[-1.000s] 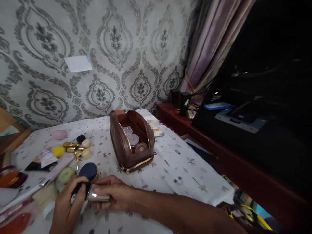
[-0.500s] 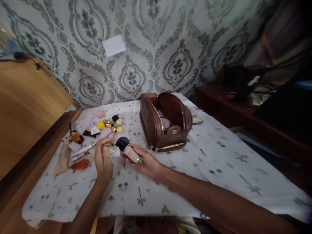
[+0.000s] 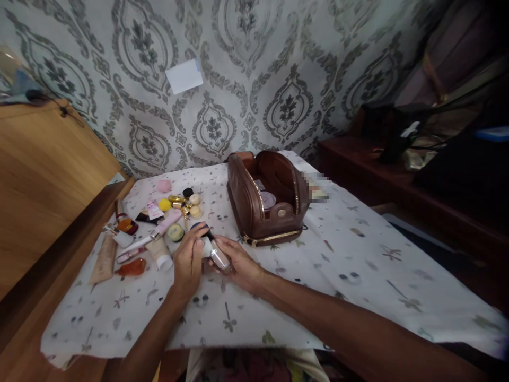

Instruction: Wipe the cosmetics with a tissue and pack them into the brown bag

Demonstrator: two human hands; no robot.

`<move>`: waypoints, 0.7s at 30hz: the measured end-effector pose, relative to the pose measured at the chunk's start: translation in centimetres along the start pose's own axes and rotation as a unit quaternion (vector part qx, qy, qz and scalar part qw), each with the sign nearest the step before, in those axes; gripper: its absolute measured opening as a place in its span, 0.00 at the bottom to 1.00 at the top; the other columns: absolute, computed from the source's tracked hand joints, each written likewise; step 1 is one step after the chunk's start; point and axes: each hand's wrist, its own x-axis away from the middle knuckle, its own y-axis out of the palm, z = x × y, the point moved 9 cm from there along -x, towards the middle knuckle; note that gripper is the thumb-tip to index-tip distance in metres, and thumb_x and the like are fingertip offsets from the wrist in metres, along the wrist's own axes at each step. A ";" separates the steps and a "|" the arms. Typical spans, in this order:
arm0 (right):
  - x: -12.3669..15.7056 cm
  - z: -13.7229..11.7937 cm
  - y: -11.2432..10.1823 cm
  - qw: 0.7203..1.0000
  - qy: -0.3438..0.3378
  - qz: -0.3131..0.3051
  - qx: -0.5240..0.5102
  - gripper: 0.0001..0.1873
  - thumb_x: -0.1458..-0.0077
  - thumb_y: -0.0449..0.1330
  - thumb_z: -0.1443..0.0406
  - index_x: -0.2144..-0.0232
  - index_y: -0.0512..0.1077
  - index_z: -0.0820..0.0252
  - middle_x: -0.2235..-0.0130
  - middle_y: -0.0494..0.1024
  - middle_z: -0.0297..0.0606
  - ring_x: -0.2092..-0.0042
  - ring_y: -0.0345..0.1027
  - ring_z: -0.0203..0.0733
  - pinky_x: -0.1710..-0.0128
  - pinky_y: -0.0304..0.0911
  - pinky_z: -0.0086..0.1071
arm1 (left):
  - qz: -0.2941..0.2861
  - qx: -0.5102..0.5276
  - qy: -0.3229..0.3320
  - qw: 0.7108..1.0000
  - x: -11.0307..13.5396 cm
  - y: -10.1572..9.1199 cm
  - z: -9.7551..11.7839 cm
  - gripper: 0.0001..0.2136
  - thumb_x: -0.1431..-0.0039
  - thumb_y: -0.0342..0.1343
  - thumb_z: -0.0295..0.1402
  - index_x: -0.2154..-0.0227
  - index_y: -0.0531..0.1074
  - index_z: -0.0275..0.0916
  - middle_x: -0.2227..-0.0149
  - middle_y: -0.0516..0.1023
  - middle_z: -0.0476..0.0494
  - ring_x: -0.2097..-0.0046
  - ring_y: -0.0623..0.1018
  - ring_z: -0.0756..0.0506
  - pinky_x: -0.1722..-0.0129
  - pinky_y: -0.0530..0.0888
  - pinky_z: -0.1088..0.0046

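Observation:
A small clear bottle (image 3: pixel 217 256) with a dark pump top lies in my right hand (image 3: pixel 236 262), just above the patterned white tablecloth (image 3: pixel 278 286). My left hand (image 3: pixel 189 262) meets it from the left, fingertips pinched on the bottle's dark top. Behind the hands stands an open brown zip pouch (image 3: pixel 266 199) with a round compact and other small items inside. To the left lies a scatter of cosmetics (image 3: pixel 159 223): tubes, round pots, gold lipsticks, coloured sponges.
A wooden cabinet (image 3: pixel 43 175) rises at the left edge of the table. A dark red shelf (image 3: pixel 382 180) with dark clutter runs along the right. Patterned wallpaper with a white paper patch (image 3: pixel 183 76) is behind. The cloth's front edge hangs near my body.
The view swung left and pulled back a second ago. In the last half second my left hand came back from the cosmetics onto the bottle's top; the bottle stayed in my right hand.

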 end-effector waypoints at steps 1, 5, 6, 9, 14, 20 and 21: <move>0.0 -0.1 0.0 1.000 0.000 0.001 0.002 0.26 0.59 0.75 0.53 0.61 0.73 0.59 0.73 0.77 0.30 0.75 0.71 0.34 0.79 0.61 0.25 | 0.013 0.024 -0.012 1.000 -0.2 -0.4 0.0 0.15 0.29 0.43 0.35 0.54 0.75 0.39 0.48 0.78 0.41 0.44 0.76 0.46 0.43 0.70 0.66; 0.2 -0.1 0.3 1.000 0.008 -0.004 0.009 0.33 0.61 0.76 0.52 0.55 0.71 0.59 0.72 0.80 0.33 0.74 0.73 0.35 0.75 0.64 0.25 | 0.109 0.076 -0.052 0.990 -0.8 -2.4 0.2 0.17 0.29 0.42 0.38 0.61 0.75 0.39 0.53 0.81 0.41 0.49 0.78 0.46 0.46 0.72 0.67; 0.4 -0.1 0.5 1.000 0.007 -0.006 0.009 0.34 0.61 0.76 0.52 0.55 0.71 0.59 0.71 0.80 0.33 0.74 0.74 0.35 0.74 0.65 0.25 | 0.127 0.074 -0.057 0.988 -0.8 -2.8 0.3 0.17 0.29 0.42 0.39 0.62 0.75 0.39 0.54 0.81 0.41 0.49 0.78 0.45 0.46 0.72 0.66; 0.7 -0.1 1.2 1.000 0.000 -0.023 0.018 0.31 0.62 0.77 0.53 0.58 0.73 0.59 0.71 0.80 0.32 0.73 0.74 0.34 0.72 0.66 0.26 | 0.101 0.040 -0.059 0.992 -1.0 -2.0 0.7 0.17 0.29 0.42 0.40 0.61 0.75 0.39 0.53 0.81 0.40 0.49 0.78 0.43 0.48 0.72 0.65; 1.0 0.0 1.4 0.999 -0.002 -0.035 0.022 0.27 0.61 0.77 0.55 0.60 0.75 0.58 0.72 0.79 0.28 0.73 0.73 0.34 0.68 0.68 0.28 | 0.029 -0.005 -0.052 0.998 -1.0 -0.2 0.9 0.14 0.32 0.46 0.39 0.60 0.74 0.39 0.60 0.80 0.41 0.55 0.79 0.42 0.53 0.73 0.65; 0.8 -0.4 1.2 1.000 -0.008 -0.029 0.000 0.29 0.59 0.76 0.58 0.55 0.74 0.58 0.68 0.80 0.32 0.70 0.73 0.35 0.66 0.66 0.28 | 0.093 0.037 -0.060 0.993 -0.5 -1.3 0.7 0.16 0.29 0.41 0.39 0.56 0.72 0.38 0.50 0.79 0.38 0.45 0.76 0.43 0.43 0.70 0.62; 0.9 -0.5 1.1 1.000 -0.012 -0.025 -0.005 0.28 0.59 0.76 0.58 0.55 0.74 0.57 0.67 0.80 0.32 0.70 0.73 0.34 0.66 0.66 0.28 | 0.084 0.037 -0.058 0.994 -0.2 -0.9 0.7 0.16 0.29 0.42 0.38 0.53 0.72 0.38 0.46 0.77 0.37 0.42 0.74 0.43 0.41 0.68 0.62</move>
